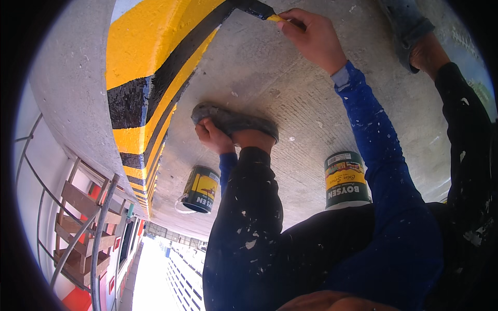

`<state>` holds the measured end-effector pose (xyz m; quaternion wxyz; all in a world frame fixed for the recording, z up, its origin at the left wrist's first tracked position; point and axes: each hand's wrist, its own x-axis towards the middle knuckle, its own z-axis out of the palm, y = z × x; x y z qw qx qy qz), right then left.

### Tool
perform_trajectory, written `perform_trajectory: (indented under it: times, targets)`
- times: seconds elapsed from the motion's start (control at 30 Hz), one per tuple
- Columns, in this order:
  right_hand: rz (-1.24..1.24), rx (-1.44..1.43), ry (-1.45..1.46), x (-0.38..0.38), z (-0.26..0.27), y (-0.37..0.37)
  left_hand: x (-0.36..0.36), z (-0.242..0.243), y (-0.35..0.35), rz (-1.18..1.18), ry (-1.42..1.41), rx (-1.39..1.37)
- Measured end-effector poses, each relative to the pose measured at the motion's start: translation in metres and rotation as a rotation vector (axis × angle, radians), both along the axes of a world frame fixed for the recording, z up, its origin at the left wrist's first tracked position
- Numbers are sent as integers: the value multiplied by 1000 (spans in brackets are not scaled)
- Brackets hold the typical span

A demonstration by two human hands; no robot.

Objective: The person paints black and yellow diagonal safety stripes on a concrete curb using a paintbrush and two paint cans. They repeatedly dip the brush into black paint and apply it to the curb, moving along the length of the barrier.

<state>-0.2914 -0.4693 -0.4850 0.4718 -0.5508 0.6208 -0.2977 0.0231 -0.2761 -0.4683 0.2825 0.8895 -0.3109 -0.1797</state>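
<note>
My right hand [313, 37] grips a paintbrush by its yellow handle [277, 18], at the top of the view. Dark paint covers the brush head [255, 7], whose tip meets a black stripe [194, 35] on a yellow-and-black painted concrete kerb [132, 50]. Lower down, my left hand [213, 136] has its fingers curled against the dark rubber shoe [237, 120] on my left foot. Whether those fingers grip the shoe is not clear. The left forearm is mostly hidden behind my paint-spattered left trouser leg [256, 194].
A Boysen paint can with a wire handle [200, 188] stands left of my left leg. Another Boysen can [344, 179] stands between my legs on the concrete floor [299, 105]. My right shoe [406, 37] is at upper right. Metal scaffolding [102, 233] and wooden planks [83, 248] appear at lower left.
</note>
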Motion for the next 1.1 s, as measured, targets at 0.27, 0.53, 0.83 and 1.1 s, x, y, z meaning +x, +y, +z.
perform_trajectory:
  times: [0.27, 0.53, 0.83, 1.1]
  targets:
    - [22, 3, -28, 5, 8, 1, 2, -2, 2, 10, 4, 0]
    - [54, -37, -31, 8, 5, 4, 3, -1, 2, -1, -17, 16]
    - [46, -90, -53, 11, 6, 5, 1, 0, 0, -6, -14, 12]
    - [54, -126, -56, 13, 10, 5, 2, 0, 1, -14, -26, 17]
